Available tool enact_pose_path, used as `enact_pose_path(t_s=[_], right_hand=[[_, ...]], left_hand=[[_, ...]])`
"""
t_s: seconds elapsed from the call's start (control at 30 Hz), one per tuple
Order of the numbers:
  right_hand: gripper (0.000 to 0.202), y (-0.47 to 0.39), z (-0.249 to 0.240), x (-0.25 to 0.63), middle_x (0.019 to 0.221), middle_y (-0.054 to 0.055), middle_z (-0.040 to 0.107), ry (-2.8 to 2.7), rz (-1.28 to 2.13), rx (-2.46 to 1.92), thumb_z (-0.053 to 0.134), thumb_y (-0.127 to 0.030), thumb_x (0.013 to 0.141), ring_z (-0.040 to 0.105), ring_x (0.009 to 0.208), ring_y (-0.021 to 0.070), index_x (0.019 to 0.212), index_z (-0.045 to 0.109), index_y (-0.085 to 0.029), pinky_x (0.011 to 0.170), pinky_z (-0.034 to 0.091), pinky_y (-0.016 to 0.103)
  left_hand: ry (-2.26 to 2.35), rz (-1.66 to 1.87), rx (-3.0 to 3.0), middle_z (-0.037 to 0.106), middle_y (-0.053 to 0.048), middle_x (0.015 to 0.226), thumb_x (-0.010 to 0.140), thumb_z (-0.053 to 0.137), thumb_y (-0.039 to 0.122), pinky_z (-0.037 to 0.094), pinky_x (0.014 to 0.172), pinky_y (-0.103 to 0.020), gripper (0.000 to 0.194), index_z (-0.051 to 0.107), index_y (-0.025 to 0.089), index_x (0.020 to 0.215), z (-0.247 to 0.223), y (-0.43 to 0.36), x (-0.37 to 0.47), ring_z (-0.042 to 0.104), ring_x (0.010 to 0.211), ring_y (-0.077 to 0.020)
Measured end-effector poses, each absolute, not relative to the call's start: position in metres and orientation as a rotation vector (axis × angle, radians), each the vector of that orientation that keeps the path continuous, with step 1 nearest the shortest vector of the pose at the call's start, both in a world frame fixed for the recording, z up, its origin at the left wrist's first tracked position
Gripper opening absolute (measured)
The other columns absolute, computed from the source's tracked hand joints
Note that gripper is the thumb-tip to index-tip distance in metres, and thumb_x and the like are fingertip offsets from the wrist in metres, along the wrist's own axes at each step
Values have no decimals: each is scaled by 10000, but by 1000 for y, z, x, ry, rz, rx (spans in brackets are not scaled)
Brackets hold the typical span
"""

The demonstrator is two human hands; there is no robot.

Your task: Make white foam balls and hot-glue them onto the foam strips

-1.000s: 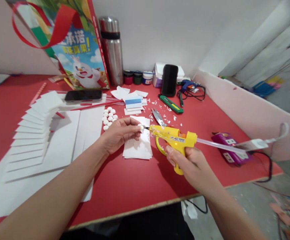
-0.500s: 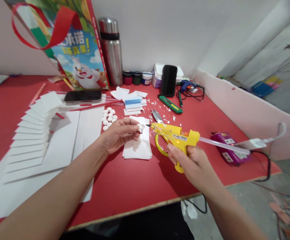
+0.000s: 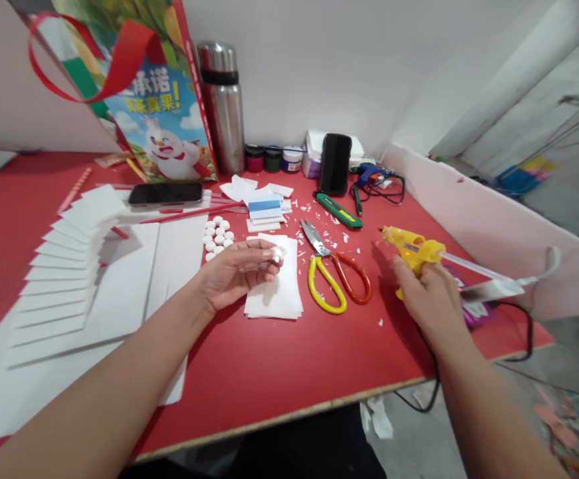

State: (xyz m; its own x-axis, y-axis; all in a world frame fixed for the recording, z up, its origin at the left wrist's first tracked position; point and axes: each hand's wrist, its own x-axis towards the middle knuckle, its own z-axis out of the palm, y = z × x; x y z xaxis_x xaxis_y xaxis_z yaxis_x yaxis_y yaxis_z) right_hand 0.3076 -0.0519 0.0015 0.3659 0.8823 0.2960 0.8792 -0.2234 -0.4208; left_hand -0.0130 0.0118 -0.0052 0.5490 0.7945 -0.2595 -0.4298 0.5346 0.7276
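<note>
Between its thumb and fingers my left hand (image 3: 242, 269) pinches a small white piece (image 3: 278, 253), above a stack of white paper (image 3: 275, 293). My right hand (image 3: 431, 299) is wrapped round a yellow glue gun (image 3: 409, 245), whose nozzle points left and a clear glue stick juts from its back. Scissors (image 3: 322, 249) with one yellow and one red handle lie between my hands. Several round white pieces (image 3: 218, 236) sit in a cluster just behind my left hand.
Fanned white cards (image 3: 57, 279) cover the left side. A steel flask (image 3: 224, 110), a printed bag (image 3: 169, 133) and paint jars (image 3: 273, 158) stand at the back. A green cutter (image 3: 339, 210) and a purple box (image 3: 476, 313) lie to the right.
My right hand has carried the glue gun to the right, away from the white piece, uncovering the scissors. My left hand has stayed nearly in place, still pinching the piece.
</note>
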Motion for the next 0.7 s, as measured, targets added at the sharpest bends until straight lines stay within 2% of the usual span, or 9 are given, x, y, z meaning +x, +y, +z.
enact_pose_path(t_s=[0.13, 0.27, 0.37, 0.47, 0.53, 0.6, 0.7], right_hand=[[313, -45, -9, 320, 774, 169, 666, -1586, -43, -2125, 515, -473, 908, 655, 903, 338, 688, 516, -251, 856, 499, 478], [389, -55, -15, 326, 813, 165, 680, -1705, -154, -2040, 556, -570, 909, 661, 917, 340, 739, 571, -220, 876, 515, 493], [567, -75, -11, 320, 1014, 238, 697, -1745, -301, -2057, 491, -651, 924, 649, 1095, 407, 996, 669, -118, 940, 510, 566], [741, -99, 10, 302, 1219, 316, 644, -1764, -386, -2121, 402, -677, 958, 643, 1152, 451, 1271, 614, -40, 930, 525, 603], [675, -112, 31, 286, 1266, 315, 644, -1810, -419, -2074, 447, -636, 970, 624, 1205, 471, 1313, 613, -78, 940, 527, 585], [556, -120, 51, 270, 1242, 266, 680, -1827, -446, -1997, 479, -565, 988, 658, 1167, 452, 1299, 635, -132, 959, 523, 566], [387, -120, 72, 248, 1197, 185, 729, -1881, -439, -1813, 522, -446, 1006, 714, 1089, 354, 1256, 658, -183, 964, 543, 471]], left_hand=[[604, 788, 699, 720, -75, 809, 688, 856, 141, 548, 608, -189, 213, 739, 96, 860, -7, 11, -13, 660, 653, -105], [616, 754, 768, 722, -62, 806, 712, 849, 143, 561, 647, -221, 245, 773, 103, 942, -6, 10, -12, 672, 670, -118], [603, 743, 783, 723, -57, 821, 726, 847, 157, 563, 669, -219, 271, 793, 109, 987, -5, 9, -12, 667, 680, -109], [599, 753, 779, 717, -52, 800, 717, 856, 164, 554, 643, -208, 264, 790, 109, 966, -6, 9, -13, 663, 665, -107], [603, 756, 764, 713, -53, 784, 705, 867, 164, 543, 622, -202, 248, 775, 105, 928, -6, 9, -13, 662, 655, -109], [598, 760, 750, 711, -54, 782, 699, 876, 169, 531, 605, -195, 234, 755, 109, 891, -6, 9, -12, 658, 646, -105], [574, 771, 752, 698, -52, 762, 708, 884, 201, 510, 581, -183, 229, 732, 111, 854, -4, 8, -13, 640, 622, -95]])
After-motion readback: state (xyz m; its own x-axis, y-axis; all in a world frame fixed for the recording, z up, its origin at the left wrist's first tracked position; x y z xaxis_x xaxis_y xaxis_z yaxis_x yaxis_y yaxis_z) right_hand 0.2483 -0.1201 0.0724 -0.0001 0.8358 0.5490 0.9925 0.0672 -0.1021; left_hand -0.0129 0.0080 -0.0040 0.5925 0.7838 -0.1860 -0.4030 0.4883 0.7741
